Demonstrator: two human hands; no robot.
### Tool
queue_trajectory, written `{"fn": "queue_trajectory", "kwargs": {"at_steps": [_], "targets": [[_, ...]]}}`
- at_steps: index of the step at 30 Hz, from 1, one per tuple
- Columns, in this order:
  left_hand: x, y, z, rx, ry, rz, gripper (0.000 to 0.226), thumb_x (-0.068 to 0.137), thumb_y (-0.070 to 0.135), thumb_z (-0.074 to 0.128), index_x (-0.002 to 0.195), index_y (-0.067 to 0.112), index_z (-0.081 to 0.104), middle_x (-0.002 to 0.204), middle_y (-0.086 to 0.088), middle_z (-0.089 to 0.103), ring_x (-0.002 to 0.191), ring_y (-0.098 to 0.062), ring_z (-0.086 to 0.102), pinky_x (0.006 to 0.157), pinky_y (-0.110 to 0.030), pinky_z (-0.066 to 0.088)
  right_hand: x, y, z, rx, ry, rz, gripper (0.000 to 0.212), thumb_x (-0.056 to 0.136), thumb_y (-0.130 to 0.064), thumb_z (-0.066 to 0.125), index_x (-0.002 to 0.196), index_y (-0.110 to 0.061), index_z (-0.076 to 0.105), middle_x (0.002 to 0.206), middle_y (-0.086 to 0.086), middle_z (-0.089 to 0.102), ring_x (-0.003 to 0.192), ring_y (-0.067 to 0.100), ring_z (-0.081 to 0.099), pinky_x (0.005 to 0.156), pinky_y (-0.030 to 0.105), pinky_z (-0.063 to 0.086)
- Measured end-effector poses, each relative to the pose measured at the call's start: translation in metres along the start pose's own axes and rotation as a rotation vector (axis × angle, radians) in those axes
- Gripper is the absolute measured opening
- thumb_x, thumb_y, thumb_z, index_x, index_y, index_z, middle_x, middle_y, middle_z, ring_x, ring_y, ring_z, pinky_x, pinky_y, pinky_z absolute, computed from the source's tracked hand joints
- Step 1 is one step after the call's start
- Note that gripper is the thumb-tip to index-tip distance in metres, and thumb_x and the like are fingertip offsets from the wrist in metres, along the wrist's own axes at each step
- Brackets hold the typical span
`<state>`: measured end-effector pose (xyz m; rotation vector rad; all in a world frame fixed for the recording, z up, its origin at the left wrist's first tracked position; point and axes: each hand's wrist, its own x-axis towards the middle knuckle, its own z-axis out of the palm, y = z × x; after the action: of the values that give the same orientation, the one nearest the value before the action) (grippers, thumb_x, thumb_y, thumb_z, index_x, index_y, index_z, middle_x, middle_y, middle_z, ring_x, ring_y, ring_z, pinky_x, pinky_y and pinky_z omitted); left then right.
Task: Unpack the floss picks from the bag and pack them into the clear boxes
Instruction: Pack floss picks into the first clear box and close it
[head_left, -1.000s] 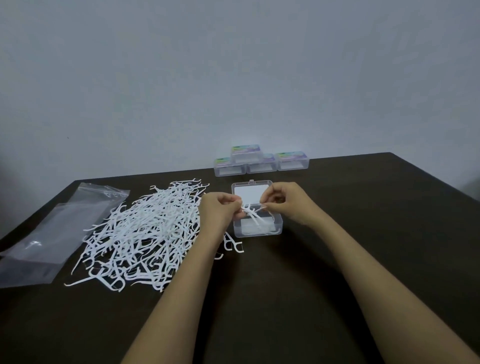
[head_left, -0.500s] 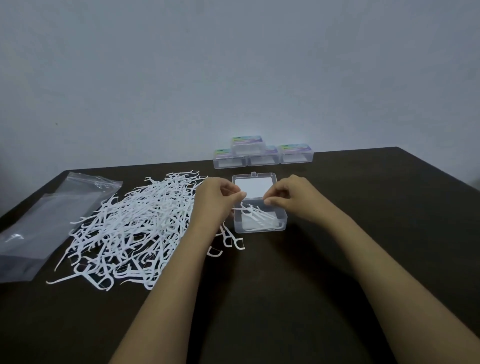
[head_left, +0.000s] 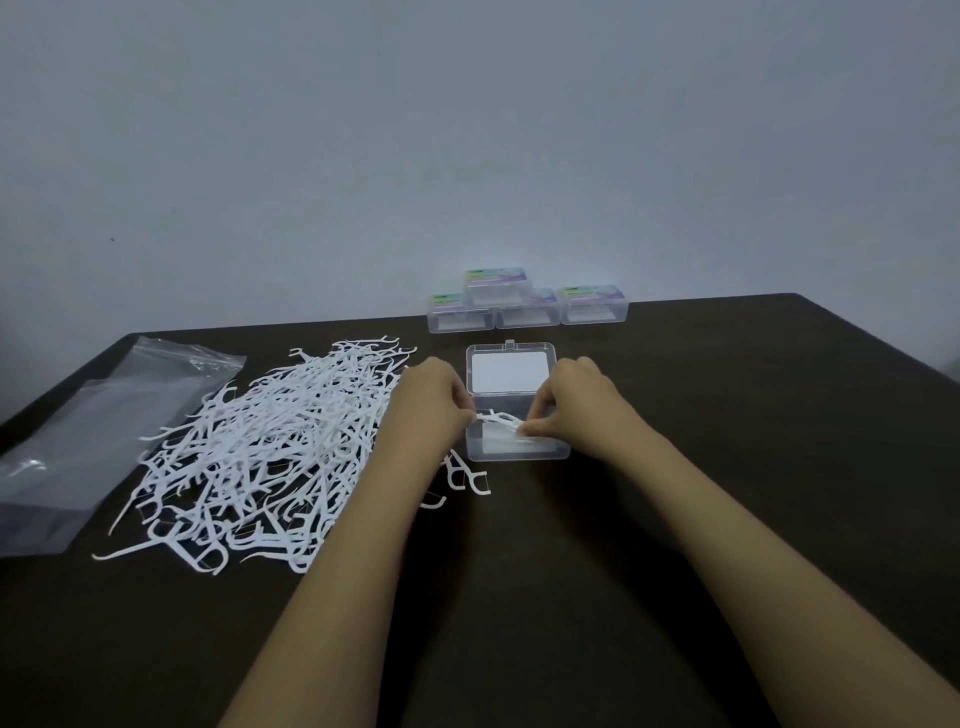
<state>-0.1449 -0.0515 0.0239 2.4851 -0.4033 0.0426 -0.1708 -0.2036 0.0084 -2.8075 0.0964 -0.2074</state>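
Head view: empty bag (head_left: 98, 431) lies left of a large heap of floss picks (head_left: 270, 447). Left hand (head_left: 431, 400) and right hand (head_left: 582, 405) pinch a few picks over the open box (head_left: 514, 447). Four closed boxes (head_left: 524, 304) sit behind. Packing seems barely begun.

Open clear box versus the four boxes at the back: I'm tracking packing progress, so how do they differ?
Lid: the open box has its lid folded back; the back boxes are closed. Label: the back boxes show colourful tops; the open box's lid shows plain white. Place: the open box stands alone, the left hand and right hand pinching floss picks over it; the back boxes sit grouped, one stacked on top. All are clear plastic.
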Motion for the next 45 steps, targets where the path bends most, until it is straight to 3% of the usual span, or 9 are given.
{"fn": "queue_trajectory", "kwargs": {"at_steps": [7,10,18,23,30,33,36,40,45], "targets": [[0.0,-0.005,-0.014,-0.128,-0.006,-0.059,0.017,0.082,0.0,0.058,0.072,0.011,0.067,0.054,0.001,0.057,0.038,-0.001,0.052,0.044,-0.013,0.041,0.001,0.004,0.0,0.086,0.072,0.001,0.018,0.084,-0.022,0.064,0.08,-0.007,0.073,0.091,0.004,0.067,0.1,0.019,0.048,0.088,0.035,0.045],[-0.001,-0.004,-0.017,-0.192,-0.061,-0.051,0.013,0.085,0.0,0.059,0.079,0.008,0.067,0.057,-0.002,0.057,0.045,-0.008,0.052,0.036,-0.006,0.035,0.005,0.01,0.001,0.131,0.081,0.016,0.02,0.083,-0.024,0.065,0.079,-0.007,0.074,0.083,0.0,0.067,0.094,0.022,0.056,0.09,0.042,0.048],[-0.002,-0.011,-0.029,-0.192,0.024,0.058,0.017,0.085,-0.001,0.059,0.081,0.013,0.069,0.071,0.002,0.059,0.061,-0.01,0.053,0.051,-0.013,0.039,0.005,0.012,-0.003,0.193,0.069,-0.009,0.018,0.085,-0.027,0.064,0.088,-0.012,0.074,0.087,-0.002,0.061,0.098,0.019,0.051,0.085,0.037,0.048],[-0.002,-0.002,-0.022,-0.196,0.103,0.165,0.023,0.084,-0.002,0.059,0.075,0.018,0.066,0.078,0.0,0.064,0.065,-0.003,0.053,0.052,-0.003,0.04,0.004,0.007,0.0,0.204,-0.028,-0.02,0.032,0.072,-0.044,0.072,0.093,-0.02,0.075,0.102,0.001,0.065,0.105,0.019,0.048,0.09,0.039,0.048],[0.0,0.002,-0.018,-0.303,0.16,0.183,0.025,0.082,-0.003,0.062,0.074,0.02,0.067,0.074,0.009,0.063,0.067,-0.001,0.053,0.053,-0.003,0.039,0.001,0.002,0.004,0.235,-0.019,-0.027,0.021,0.079,-0.03,0.071,0.093,-0.016,0.075,0.11,0.003,0.063,0.115,0.018,0.04,0.096,0.036,0.038],[0.001,-0.001,-0.018,-0.38,0.163,0.151,0.025,0.082,-0.003,0.062,0.073,0.019,0.067,0.073,0.007,0.062,0.065,-0.004,0.054,0.048,-0.006,0.042,0.005,0.005,0.005,0.233,-0.001,-0.014,0.02,0.081,-0.029,0.069,0.094,-0.015,0.075,0.107,0.003,0.064,0.113,0.018,0.044,0.098,0.038,0.041],[0.002,-0.006,-0.019,-0.434,0.142,0.119,0.023,0.082,-0.003,0.062,0.075,0.018,0.067,0.072,0.005,0.061,0.064,-0.007,0.052,0.055,-0.01,0.042,0.006,0.008,0.004,0.271,0.03,0.002,0.014,0.083,-0.029,0.066,0.086,-0.017,0.073,0.096,0.0,0.065,0.104,0.018,0.052,0.094,0.043,0.045],[0.001,-0.008,-0.017,-0.546,0.166,0.047,0.018,0.08,0.002,0.066,0.074,0.02,0.066,0.075,-0.004,0.061,0.067,-0.011,0.051,0.06,-0.018,0.043,0.0,0.005,-0.004,0.345,0.091,-0.037,0.015,0.087,-0.022,0.062,0.091,-0.01,0.07,0.09,0.0,0.067,0.08,0.01,0.055,0.081,0.03,0.049],[0.002,-0.006,-0.006,-0.635,0.156,-0.005,0.018,0.079,0.004,0.068,0.075,0.021,0.064,0.075,-0.006,0.065,0.067,-0.013,0.057,0.059,-0.022,0.046,-0.004,-0.002,-0.007,0.39,0.166,-0.093,0.017,0.085,-0.017,0.065,0.094,-0.006,0.072,0.092,0.007,0.07,0.076,0.01,0.056,0.074,0.025,0.048]]}}
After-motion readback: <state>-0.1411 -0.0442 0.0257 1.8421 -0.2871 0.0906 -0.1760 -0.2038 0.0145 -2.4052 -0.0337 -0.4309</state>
